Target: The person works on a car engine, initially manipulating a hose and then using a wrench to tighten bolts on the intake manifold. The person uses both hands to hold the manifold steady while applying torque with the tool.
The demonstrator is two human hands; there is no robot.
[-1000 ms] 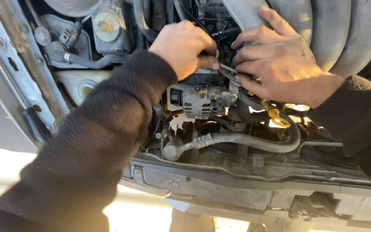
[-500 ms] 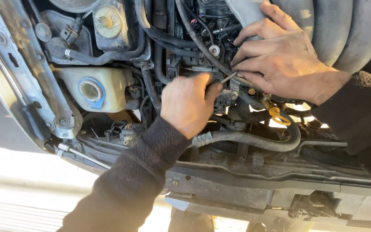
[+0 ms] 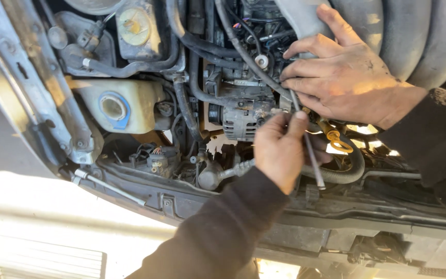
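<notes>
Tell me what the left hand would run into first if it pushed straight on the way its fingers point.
The left hand points up and slightly left into the engine bay, gripping a thin metal rod. Straight on, it would likely meet the ribbed grey alternator first, though depth is hard to judge from this view.

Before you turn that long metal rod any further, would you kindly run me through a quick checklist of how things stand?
1. Left hand grips the metal rod: ok, fingers wrapped round its lower part.
2. Right hand steadies the rod's upper end: ok, fingertips rest there.
3. Rod tip seated on a fastener: cannot tell, hidden behind the fingers.
4. Alternator free of the hands: ok, just left of them.
5. Yellow dipstick loop away from the rod: not ok, it sits close beside it.
6. Black hose clear of the rod: not ok, the rod crosses it.
</notes>
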